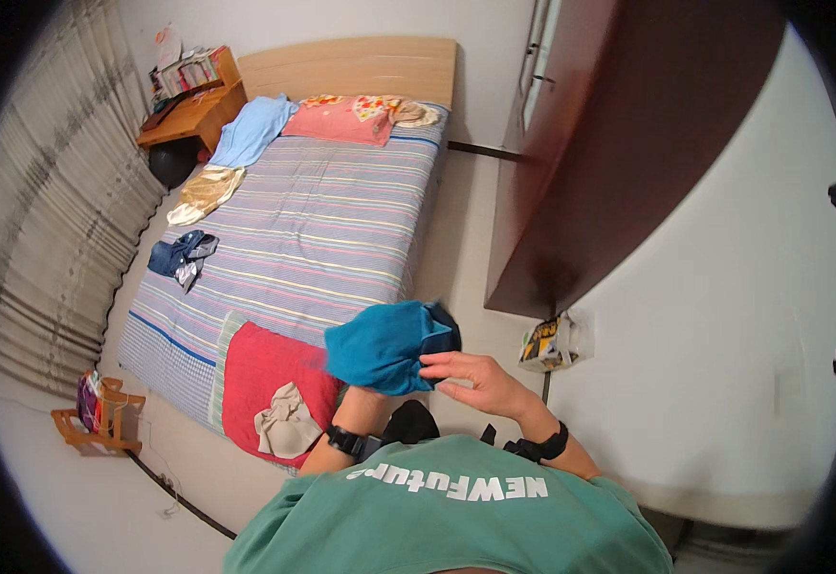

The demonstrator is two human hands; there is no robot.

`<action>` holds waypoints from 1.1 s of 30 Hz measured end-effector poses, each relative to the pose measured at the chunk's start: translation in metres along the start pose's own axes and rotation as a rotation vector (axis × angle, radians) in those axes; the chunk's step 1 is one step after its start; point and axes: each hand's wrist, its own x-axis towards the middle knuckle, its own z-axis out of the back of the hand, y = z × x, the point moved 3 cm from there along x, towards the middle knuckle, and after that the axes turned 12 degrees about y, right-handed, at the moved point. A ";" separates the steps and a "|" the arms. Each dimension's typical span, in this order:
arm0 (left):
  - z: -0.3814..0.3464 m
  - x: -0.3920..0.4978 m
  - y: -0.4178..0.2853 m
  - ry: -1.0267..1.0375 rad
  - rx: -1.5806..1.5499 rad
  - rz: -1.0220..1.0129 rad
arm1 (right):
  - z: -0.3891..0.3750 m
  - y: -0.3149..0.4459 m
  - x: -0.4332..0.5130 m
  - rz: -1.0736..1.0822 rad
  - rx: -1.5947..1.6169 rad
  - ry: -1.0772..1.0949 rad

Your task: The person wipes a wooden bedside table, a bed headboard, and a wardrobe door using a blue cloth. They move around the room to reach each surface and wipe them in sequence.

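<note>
In front of my chest is a bundled blue cloth garment (378,344) with a dark navy part at its right end. My left hand (366,396) is under the garment, mostly hidden by it; its fingers do not show. At the navy part, my right hand (479,384) touches the cloth with its fingertips, the fingers loosely spread and the palm free. A beige crumpled garment (289,423) lies on a red towel-like cloth (267,380) at the near corner of the bed, left of my left hand.
The striped bed (332,208) carries a denim garment (181,255), a gold-brown cloth (206,190), a light blue cloth (254,130) and a pink pillow (339,122). A dark red cabinet (604,143) stands right, a bag (551,344) by its foot. A wooden stool (106,416) stands left.
</note>
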 end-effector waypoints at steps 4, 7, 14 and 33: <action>0.036 0.054 0.061 0.083 0.190 0.120 | 0.082 -0.077 0.036 -0.126 -0.021 -0.185; 0.054 0.079 0.124 -0.207 0.210 0.167 | 0.149 -0.147 0.044 -0.296 0.059 -0.420; 0.076 0.230 0.263 -0.155 0.116 0.274 | 0.255 -0.242 0.023 -0.965 -0.206 -0.333; 0.003 0.605 0.452 -0.299 -0.410 0.252 | 0.517 -0.384 0.278 -0.673 0.156 -0.382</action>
